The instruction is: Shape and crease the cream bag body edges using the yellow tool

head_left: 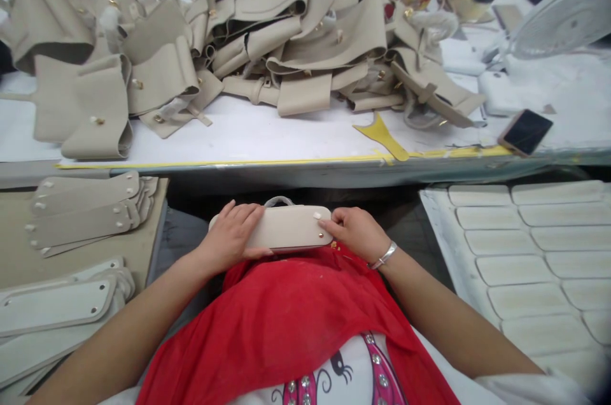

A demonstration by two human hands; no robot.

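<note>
In my lap, a beige handbag [286, 227] lies with its long, rounded bottom panel facing up. My left hand [233, 233] is closed around its left end, fingers over the far edge and thumb along the near edge. At the right end, my right hand [356, 230] has its fingers curled in and its thumb against the panel. Close to that thumb are a small white cover [317, 216] and a bare gold stud [321, 235]. Behind the panel rises a plastic-wrapped handle [279, 201]. Whatever is inside the right hand's curled fingers is hidden.
A heap of beige bag pieces [329, 42] covers the white table [238, 137] ahead. A yellow scrap [382, 136] and a phone [526, 132] lie near its edge. Stacked panels [86, 201] sit at left; rows of pale panels [506, 265] fill a board at right.
</note>
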